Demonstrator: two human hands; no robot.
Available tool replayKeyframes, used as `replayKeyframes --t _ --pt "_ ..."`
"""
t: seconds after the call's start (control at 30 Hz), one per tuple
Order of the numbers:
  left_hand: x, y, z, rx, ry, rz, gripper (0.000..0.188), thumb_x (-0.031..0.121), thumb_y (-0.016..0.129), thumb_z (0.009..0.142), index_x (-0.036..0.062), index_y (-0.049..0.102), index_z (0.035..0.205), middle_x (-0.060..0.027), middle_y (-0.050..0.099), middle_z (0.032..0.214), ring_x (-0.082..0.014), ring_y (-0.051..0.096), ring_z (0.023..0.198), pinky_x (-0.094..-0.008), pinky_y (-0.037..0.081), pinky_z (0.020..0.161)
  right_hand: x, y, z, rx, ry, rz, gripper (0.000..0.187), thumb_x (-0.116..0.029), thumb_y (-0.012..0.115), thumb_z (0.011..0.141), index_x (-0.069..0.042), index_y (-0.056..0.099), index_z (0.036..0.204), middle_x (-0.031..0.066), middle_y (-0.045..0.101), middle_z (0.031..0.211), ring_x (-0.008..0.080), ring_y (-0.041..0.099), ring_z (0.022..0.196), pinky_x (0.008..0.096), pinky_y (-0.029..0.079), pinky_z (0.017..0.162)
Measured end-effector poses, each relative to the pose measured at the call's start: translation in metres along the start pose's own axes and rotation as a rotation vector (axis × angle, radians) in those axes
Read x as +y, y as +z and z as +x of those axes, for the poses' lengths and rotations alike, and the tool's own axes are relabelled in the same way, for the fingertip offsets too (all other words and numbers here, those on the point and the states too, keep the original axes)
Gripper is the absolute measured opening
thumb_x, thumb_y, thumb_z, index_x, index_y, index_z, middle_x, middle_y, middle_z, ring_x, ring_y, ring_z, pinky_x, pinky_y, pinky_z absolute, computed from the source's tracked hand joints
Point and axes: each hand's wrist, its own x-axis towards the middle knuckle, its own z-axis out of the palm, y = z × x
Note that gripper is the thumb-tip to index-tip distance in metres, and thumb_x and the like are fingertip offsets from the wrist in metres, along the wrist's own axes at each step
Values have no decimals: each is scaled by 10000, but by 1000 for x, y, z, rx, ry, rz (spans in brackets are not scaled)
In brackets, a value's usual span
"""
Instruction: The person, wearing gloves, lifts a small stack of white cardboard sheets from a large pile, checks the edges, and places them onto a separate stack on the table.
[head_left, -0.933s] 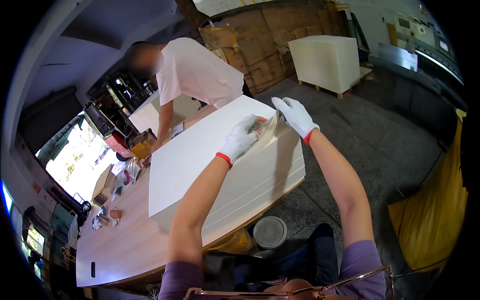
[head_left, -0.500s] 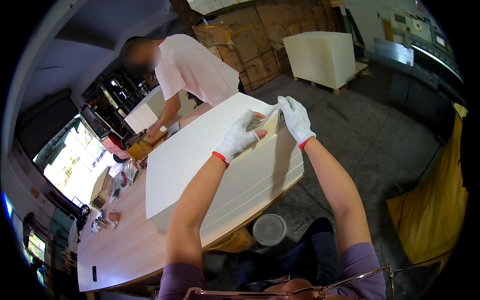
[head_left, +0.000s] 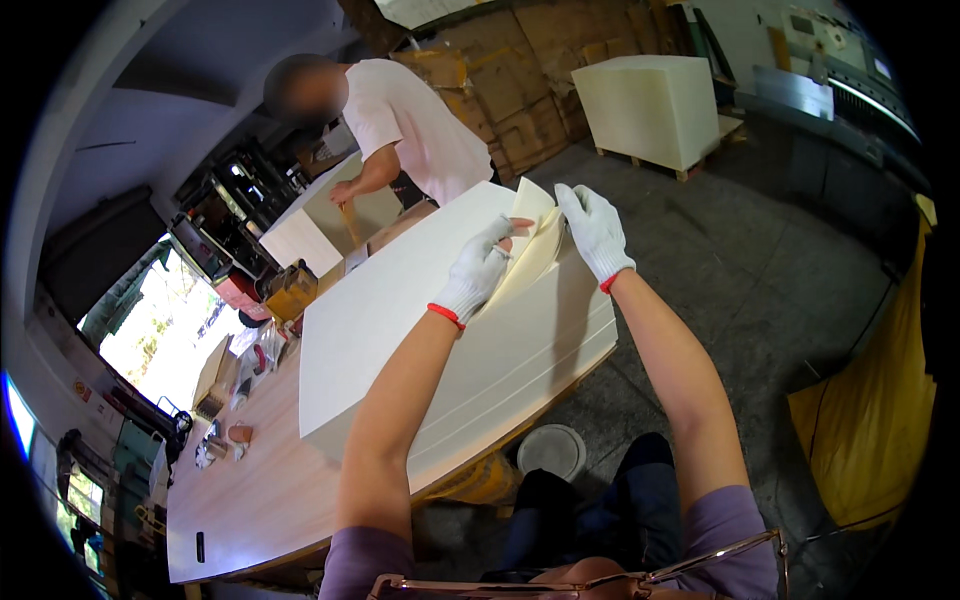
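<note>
A thick stack of large white paper sheets (head_left: pixel 385 310) lies on the table, its near right corner curled up in layers. My left hand (head_left: pixel 478 270), in a white knit glove with bare fingertips showing, bends over the lifted sheets (head_left: pixel 533 208) with fingers closed against them. At that same corner, my right hand (head_left: pixel 597 238), gloved too, has its thumb and fingers pressed together by the sheet edges. Its fingers partly hide what they pinch, which looks like the corner of the lower sheets.
Across the stack, a person in a pale shirt (head_left: pixel 420 125) works beside another paper pile (head_left: pixel 300 240). The wooden table (head_left: pixel 260 500) carries a black object (head_left: pixel 200 547) and small tools. A lidded bucket (head_left: pixel 552 453) stands on the floor. Behind are a pallet stack (head_left: pixel 650 110) and yellow sheeting (head_left: pixel 850 440).
The top sheets' corner has come away from my right hand and stands up beside my left fingers. The other person has straightened and raised an arm toward the far pile.
</note>
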Motion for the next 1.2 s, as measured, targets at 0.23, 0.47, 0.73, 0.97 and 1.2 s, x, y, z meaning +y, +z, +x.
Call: replayKeyframes --t 0.23,0.47,0.73,0.97,1.2 --pt "10 3 -3 -70 -179 -90 399 80 783 870 36 617 1230 -68 674 1160 -155 588 1083 -302 464 964 4 2 -3 -10 21 48 585 -548 509 1002 -7 588 794 175 595 715 350 568 692 442 444 678" --pt "-4 1 -1 -64 -139 -178 401 94 787 873 43 617 1232 -61 659 1170 -150 586 1079 -294 460 960 8 5 -1 5 25 60 587 -553 518 1002 -9 582 791 171 584 706 341 545 677 441 436 670" --pt "3 -2 1 -73 -104 -73 395 170 688 964 96 632 1348 -63 675 1115 -156 592 1044 -289 468 938 -6 1 -3 20 16 27 608 -580 546 987 -3 586 796 188 605 735 362 578 714 447 450 687" --pt "9 0 -7 12 155 142 417 179 603 1016 114 606 1428 -155 707 1218 -204 652 1078 -307 467 1008 3 4 -2 41 -92 -9 608 -593 553 969 -11 614 805 231 638 794 443 601 808 476 470 735" --pt "-3 8 -2 16 98 -74 427 114 506 1012 117 602 1428 -101 658 1265 -157 570 1076 -283 434 1011 4 2 -2 0 3 -53 677 -679 544 923 -22 587 765 147 597 697 334 572 687 431 456 681"
